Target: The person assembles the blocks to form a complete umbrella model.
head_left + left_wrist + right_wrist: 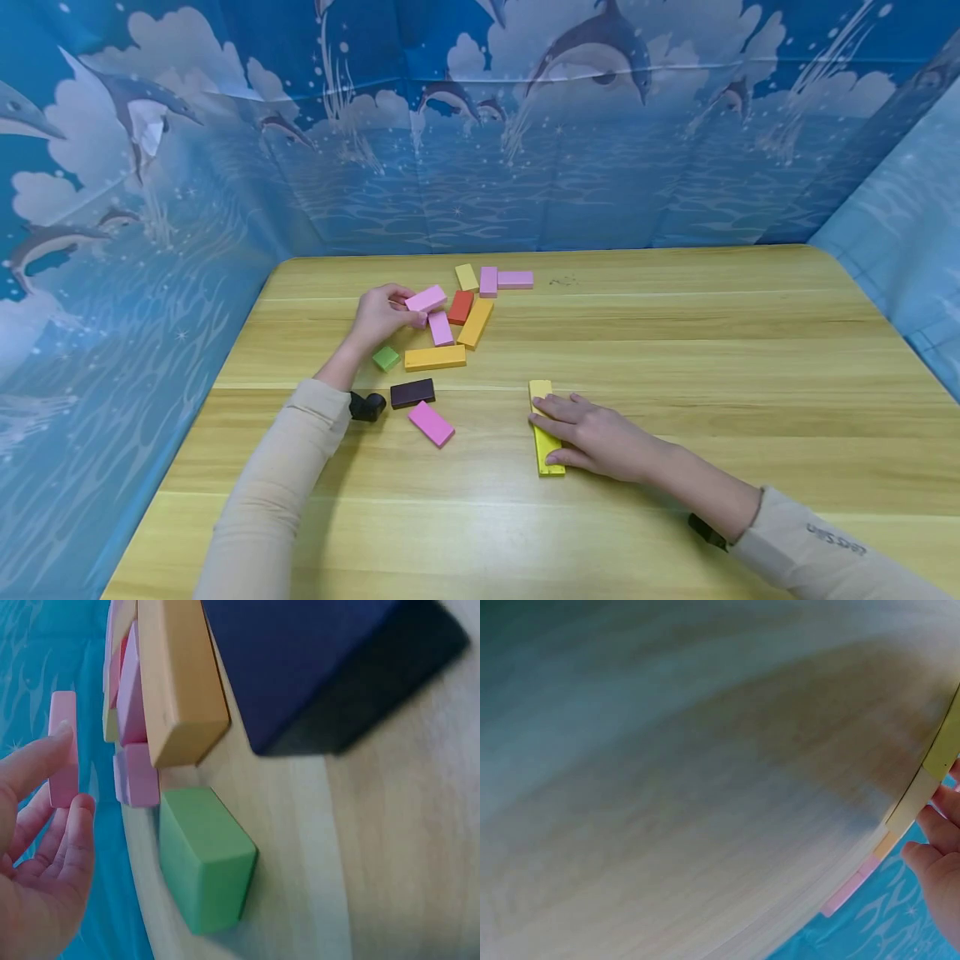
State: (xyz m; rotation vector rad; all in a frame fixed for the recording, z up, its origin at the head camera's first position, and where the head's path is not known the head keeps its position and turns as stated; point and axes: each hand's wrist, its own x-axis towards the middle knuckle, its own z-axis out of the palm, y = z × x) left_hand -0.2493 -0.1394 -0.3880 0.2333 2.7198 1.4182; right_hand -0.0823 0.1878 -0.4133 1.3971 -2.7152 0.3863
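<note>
My left hand (380, 319) pinches a pink block (425, 299) between thumb and fingers, held above the other blocks at the back left. In the left wrist view, that pink block (64, 750) stands out against the blue cloth. Below it lies another pink block (441, 329), beside a red block (461, 307) and an orange block (476, 323). My right hand (600, 437) rests with extended fingers on a yellow strip of blocks (551, 468) lying lengthwise on the table. The right wrist view catches its fingers (939, 829) along the strip's edge.
Near the left wrist lie a green block (386, 358), a second orange block (435, 358), a dark block (412, 393) and a pink block (432, 424). Farther back are a pale yellow block (466, 277) and two pink ones (515, 280). Dolphin-printed cloth (480, 183) borders the wooden table (712, 333).
</note>
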